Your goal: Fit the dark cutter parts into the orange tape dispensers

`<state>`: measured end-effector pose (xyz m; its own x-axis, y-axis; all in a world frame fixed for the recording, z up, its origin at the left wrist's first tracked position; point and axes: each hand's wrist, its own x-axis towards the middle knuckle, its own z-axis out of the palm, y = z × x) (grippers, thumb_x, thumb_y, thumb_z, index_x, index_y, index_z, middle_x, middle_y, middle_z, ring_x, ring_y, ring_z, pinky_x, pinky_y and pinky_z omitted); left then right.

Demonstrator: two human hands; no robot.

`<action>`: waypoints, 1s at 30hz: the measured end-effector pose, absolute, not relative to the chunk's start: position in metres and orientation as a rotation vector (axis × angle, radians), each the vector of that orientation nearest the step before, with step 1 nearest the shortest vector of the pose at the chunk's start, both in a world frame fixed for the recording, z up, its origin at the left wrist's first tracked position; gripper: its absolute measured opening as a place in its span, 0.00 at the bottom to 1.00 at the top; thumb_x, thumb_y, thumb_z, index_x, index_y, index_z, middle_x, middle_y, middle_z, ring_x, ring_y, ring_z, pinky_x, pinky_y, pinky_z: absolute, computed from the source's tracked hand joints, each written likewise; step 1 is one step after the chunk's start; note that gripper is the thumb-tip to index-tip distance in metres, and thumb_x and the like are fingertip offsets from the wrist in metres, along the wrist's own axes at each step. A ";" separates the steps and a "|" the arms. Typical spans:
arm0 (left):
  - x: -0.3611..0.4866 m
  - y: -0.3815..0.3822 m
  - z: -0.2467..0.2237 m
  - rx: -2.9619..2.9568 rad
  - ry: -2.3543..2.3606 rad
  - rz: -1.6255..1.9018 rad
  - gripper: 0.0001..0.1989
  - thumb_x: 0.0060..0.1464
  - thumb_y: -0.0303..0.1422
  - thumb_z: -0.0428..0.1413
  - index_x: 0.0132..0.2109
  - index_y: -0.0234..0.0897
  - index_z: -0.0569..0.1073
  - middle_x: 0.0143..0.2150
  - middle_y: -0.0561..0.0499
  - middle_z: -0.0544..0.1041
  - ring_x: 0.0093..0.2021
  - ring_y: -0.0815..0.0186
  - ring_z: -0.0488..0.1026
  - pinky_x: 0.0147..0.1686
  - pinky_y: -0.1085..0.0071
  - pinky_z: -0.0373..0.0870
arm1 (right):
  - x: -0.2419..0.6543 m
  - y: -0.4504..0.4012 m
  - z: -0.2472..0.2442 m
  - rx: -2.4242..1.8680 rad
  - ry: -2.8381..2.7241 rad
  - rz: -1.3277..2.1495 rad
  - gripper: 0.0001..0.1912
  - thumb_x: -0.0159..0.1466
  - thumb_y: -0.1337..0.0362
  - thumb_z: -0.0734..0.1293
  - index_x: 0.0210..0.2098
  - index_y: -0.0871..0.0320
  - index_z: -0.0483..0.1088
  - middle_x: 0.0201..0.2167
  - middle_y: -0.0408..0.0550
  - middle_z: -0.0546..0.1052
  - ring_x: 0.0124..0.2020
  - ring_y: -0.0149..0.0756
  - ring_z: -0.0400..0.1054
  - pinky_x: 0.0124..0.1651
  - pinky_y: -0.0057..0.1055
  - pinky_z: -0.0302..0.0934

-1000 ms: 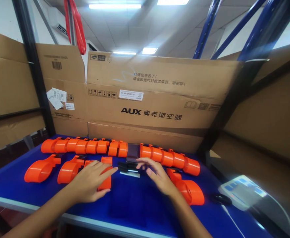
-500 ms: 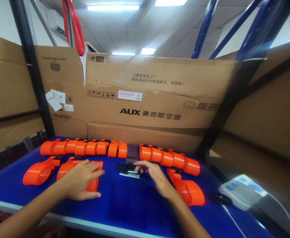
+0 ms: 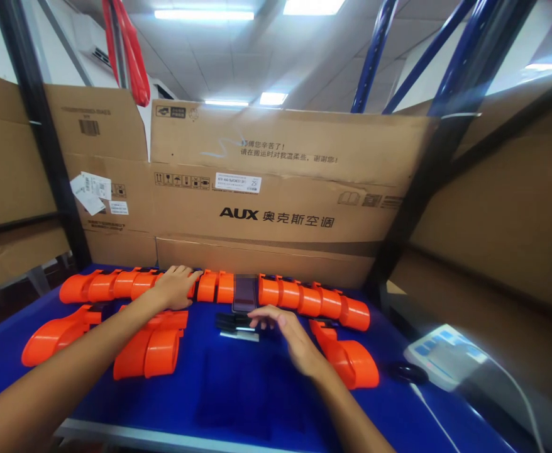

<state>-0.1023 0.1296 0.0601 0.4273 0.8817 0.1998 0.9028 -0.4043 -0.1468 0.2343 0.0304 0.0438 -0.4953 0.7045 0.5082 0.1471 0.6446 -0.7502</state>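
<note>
My left hand (image 3: pixel 178 286) reaches over the back row of orange rings (image 3: pixel 125 284), its fingers bent over one of them; what it grips there is hidden. Near the middle, my right hand (image 3: pixel 288 333) hovers with its fingers apart beside a small stack of black pieces (image 3: pixel 231 321) and a silvery strip (image 3: pixel 239 336). Behind those lies a dark flat device (image 3: pixel 244 294), between the left and right parts of the row. Larger orange pieces lie in front: one at the left (image 3: pixel 49 336), a pair (image 3: pixel 160 352) below my left wrist, another (image 3: pixel 358 363) at the right.
A blue cloth (image 3: pixel 238 402) covers the table. Cardboard panels (image 3: pixel 266 201) stand behind and at the sides, with dark posts (image 3: pixel 398 220) at the corners. At the right are a white panel device (image 3: pixel 446 358), a black round object (image 3: pixel 405 372) and a white cable.
My left hand has moved away from the front orange pair to the back row. My right hand has stayed by the black pieces. The camera view has shifted slightly.
</note>
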 end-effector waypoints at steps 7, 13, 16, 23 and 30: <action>-0.105 0.140 0.050 -2.484 -1.333 -0.257 0.45 0.41 0.27 0.63 0.68 0.37 0.60 0.53 0.36 0.75 0.53 0.46 0.71 0.53 0.55 0.61 | 0.234 0.032 0.040 -0.725 -1.936 0.845 0.37 0.72 0.39 0.47 0.54 0.56 0.75 0.42 0.53 0.80 0.39 0.43 0.68 0.43 0.39 0.62; -0.103 0.125 0.095 -2.435 -1.271 -0.435 0.40 0.44 0.29 0.62 0.66 0.37 0.63 0.56 0.36 0.74 0.57 0.44 0.66 0.54 0.52 0.60 | 0.234 0.036 0.037 -0.779 -1.843 0.776 0.36 0.72 0.40 0.47 0.52 0.55 0.76 0.40 0.53 0.80 0.36 0.42 0.68 0.40 0.38 0.63; -0.085 0.101 0.119 -2.394 -1.199 -0.537 0.38 0.47 0.28 0.59 0.67 0.38 0.62 0.63 0.37 0.70 0.61 0.43 0.62 0.55 0.51 0.59 | 0.228 0.039 0.037 -0.829 -1.780 0.773 0.29 0.72 0.42 0.54 0.52 0.55 0.76 0.39 0.51 0.79 0.35 0.40 0.68 0.39 0.36 0.63; -0.014 0.030 0.096 -2.660 -0.759 -0.673 0.39 0.49 0.27 0.58 0.69 0.43 0.60 0.67 0.42 0.67 0.63 0.46 0.63 0.59 0.49 0.62 | 0.209 0.047 0.030 -0.793 -1.477 1.017 0.32 0.67 0.49 0.67 0.66 0.51 0.58 0.42 0.48 0.75 0.30 0.33 0.66 0.27 0.27 0.60; -0.001 0.023 0.065 -2.720 -0.618 -0.697 0.42 0.50 0.29 0.62 0.71 0.45 0.58 0.69 0.42 0.65 0.61 0.46 0.66 0.60 0.49 0.64 | 0.213 0.052 0.029 -0.752 -1.200 1.236 0.33 0.62 0.50 0.71 0.63 0.51 0.61 0.29 0.40 0.71 0.24 0.29 0.64 0.25 0.26 0.60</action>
